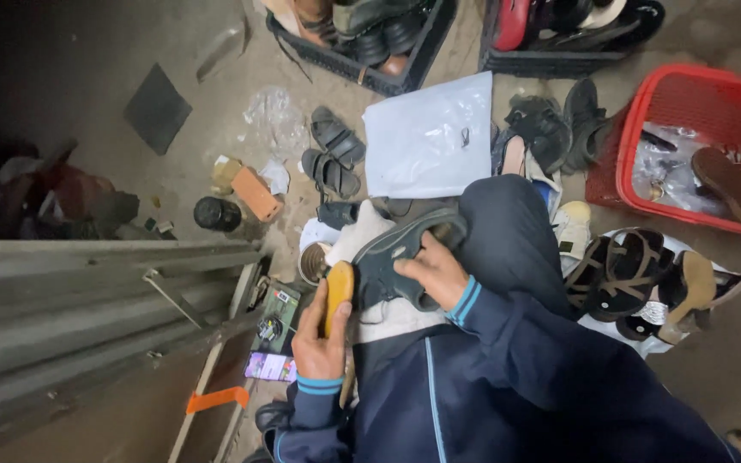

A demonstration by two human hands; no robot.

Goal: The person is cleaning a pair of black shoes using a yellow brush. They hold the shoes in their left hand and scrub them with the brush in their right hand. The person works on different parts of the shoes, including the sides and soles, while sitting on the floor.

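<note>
Here the dark sandal [400, 257] lies across the person's lap on a pale cloth [362, 236], its long axis slanting from lower left up to the upper right, one end (toe or heel, I cannot tell) aimed at the white plastic bag [429, 133]. The right hand [435, 274] presses on it from the lower right, fingers curled over its edge. Just left of that grip, the left hand [319, 339] is wrapped around a yellow-handled brush [338, 291], which stands nearly upright, its top touching the sandal's lower end. A red basket [645, 111] sits well apart, upper right.
</note>
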